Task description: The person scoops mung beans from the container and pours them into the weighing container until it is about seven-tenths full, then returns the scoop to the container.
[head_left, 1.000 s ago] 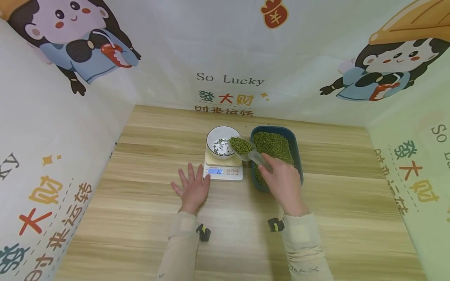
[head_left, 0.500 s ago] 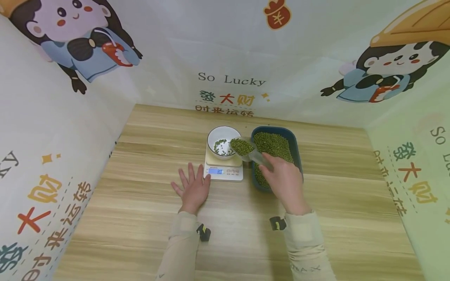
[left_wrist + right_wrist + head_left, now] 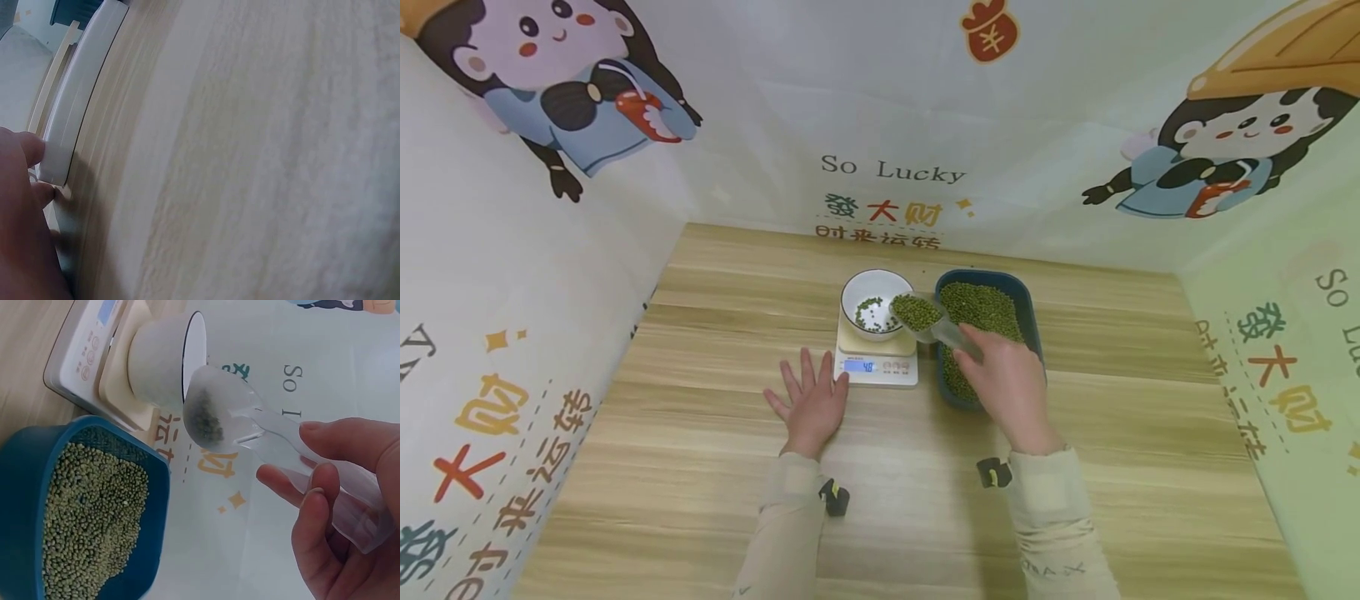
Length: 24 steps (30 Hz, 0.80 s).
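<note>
My right hand point(image 3: 1009, 390) grips the handle of a clear plastic scoop point(image 3: 953, 337) heaped with mung beans point(image 3: 916, 312). The scoop's tip reaches over the right rim of a white bowl point(image 3: 876, 283) with a dark edge. Scattered beans lie at the bowl's bottom. Under the bowl is a kitchen scale point(image 3: 902, 378), its lit display reading about 4.8. Palm down on the table, my left hand point(image 3: 814, 408) spreads its fingers, with fingertips right at the scale's left front corner. In the right wrist view, thumb and fingers hold the scoop point(image 3: 225, 409) close to the bowl point(image 3: 156, 362).
A dark blue tub point(image 3: 1039, 354) of mung beans stands right of the scale, partly below my right hand. Printed cloth walls point(image 3: 760, 167) enclose the wooden table point(image 3: 700, 500) at the back and both sides.
The scale's reading has gone from about 2.0 to 8.0 and now 4.8. My right hand and the scoop have barely shifted; my left hand stays still.
</note>
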Each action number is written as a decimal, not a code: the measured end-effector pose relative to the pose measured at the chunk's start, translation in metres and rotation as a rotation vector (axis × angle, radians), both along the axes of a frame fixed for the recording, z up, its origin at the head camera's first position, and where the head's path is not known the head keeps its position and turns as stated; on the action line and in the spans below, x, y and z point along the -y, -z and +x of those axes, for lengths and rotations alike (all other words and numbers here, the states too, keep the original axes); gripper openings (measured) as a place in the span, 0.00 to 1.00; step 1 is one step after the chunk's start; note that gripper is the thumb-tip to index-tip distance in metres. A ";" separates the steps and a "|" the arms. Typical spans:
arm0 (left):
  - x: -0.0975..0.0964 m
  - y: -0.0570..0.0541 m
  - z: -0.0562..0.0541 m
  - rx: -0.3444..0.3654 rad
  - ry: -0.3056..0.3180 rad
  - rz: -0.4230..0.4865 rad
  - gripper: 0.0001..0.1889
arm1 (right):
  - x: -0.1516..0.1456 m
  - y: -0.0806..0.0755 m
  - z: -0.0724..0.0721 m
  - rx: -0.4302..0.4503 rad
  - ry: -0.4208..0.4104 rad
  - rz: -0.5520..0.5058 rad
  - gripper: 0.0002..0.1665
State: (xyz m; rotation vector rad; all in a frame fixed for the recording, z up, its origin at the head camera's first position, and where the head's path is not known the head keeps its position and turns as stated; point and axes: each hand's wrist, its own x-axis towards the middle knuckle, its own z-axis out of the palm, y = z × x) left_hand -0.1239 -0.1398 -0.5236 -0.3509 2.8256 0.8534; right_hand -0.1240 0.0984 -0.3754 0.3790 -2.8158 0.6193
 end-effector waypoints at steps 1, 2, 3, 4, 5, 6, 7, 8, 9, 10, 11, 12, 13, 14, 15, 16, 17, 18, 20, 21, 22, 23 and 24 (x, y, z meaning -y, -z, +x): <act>0.000 0.000 0.000 -0.001 0.001 -0.002 0.30 | -0.001 0.000 -0.001 -0.003 0.000 0.003 0.21; 0.000 0.000 -0.001 0.000 0.002 -0.003 0.30 | -0.001 0.000 -0.001 -0.005 -0.001 0.007 0.20; 0.000 0.000 -0.001 -0.001 0.005 -0.004 0.30 | -0.002 -0.001 -0.002 -0.007 -0.003 0.011 0.20; -0.001 0.001 -0.001 -0.002 0.005 -0.006 0.31 | -0.002 -0.001 -0.002 -0.008 -0.005 0.016 0.20; -0.001 0.000 -0.001 -0.001 0.005 -0.005 0.31 | -0.002 -0.002 -0.003 -0.008 -0.008 0.023 0.20; -0.001 0.000 -0.001 -0.001 0.006 -0.005 0.31 | -0.002 -0.003 -0.004 -0.005 -0.011 0.028 0.20; -0.001 0.000 -0.001 0.000 0.005 -0.004 0.31 | -0.002 -0.004 -0.005 -0.003 -0.016 0.029 0.20; -0.001 0.000 -0.001 0.000 0.004 -0.005 0.31 | -0.002 -0.004 -0.005 0.000 -0.019 0.031 0.20; -0.002 -0.001 -0.001 0.000 0.003 -0.003 0.31 | -0.002 -0.005 -0.006 0.003 -0.023 0.034 0.21; -0.002 -0.001 -0.001 -0.001 0.003 -0.005 0.31 | -0.003 -0.006 -0.007 0.004 -0.026 0.039 0.21; -0.003 0.000 -0.001 -0.001 0.003 -0.007 0.31 | -0.003 -0.006 -0.007 0.004 -0.029 0.042 0.21; -0.004 0.000 -0.001 -0.001 0.003 -0.011 0.31 | -0.004 -0.007 -0.008 0.004 -0.032 0.047 0.21; -0.005 0.001 -0.001 -0.002 0.002 -0.014 0.31 | -0.004 -0.007 -0.009 0.000 -0.035 0.052 0.21; -0.006 0.001 -0.002 -0.003 0.004 -0.017 0.31 | -0.005 -0.007 -0.010 -0.005 -0.036 0.061 0.21; -0.007 0.002 -0.002 -0.005 0.007 -0.019 0.31 | -0.005 -0.007 -0.011 -0.009 -0.038 0.064 0.21; -0.007 0.003 -0.003 -0.004 0.007 -0.022 0.31 | -0.006 -0.008 -0.012 -0.015 -0.040 0.069 0.21; -0.008 0.003 -0.003 -0.004 0.004 -0.020 0.31 | -0.006 -0.008 -0.013 -0.017 -0.040 0.073 0.20; -0.009 0.004 -0.004 -0.003 0.004 -0.022 0.31 | -0.007 -0.008 -0.013 -0.017 -0.043 0.072 0.20; -0.009 0.005 -0.004 0.000 0.003 -0.027 0.31 | -0.007 -0.008 -0.015 -0.021 -0.047 0.073 0.20; -0.009 0.006 -0.004 0.004 0.000 -0.031 0.31 | -0.006 -0.008 -0.015 -0.019 -0.051 0.069 0.19; -0.009 0.007 -0.004 0.007 -0.005 -0.038 0.31 | -0.006 -0.007 -0.016 -0.019 -0.057 0.069 0.19; -0.008 0.008 -0.004 0.008 -0.011 -0.048 0.31 | -0.005 -0.007 -0.017 -0.018 -0.062 0.064 0.19; -0.007 0.008 -0.004 0.009 -0.013 -0.058 0.31 | -0.005 -0.006 -0.018 -0.019 -0.067 0.059 0.19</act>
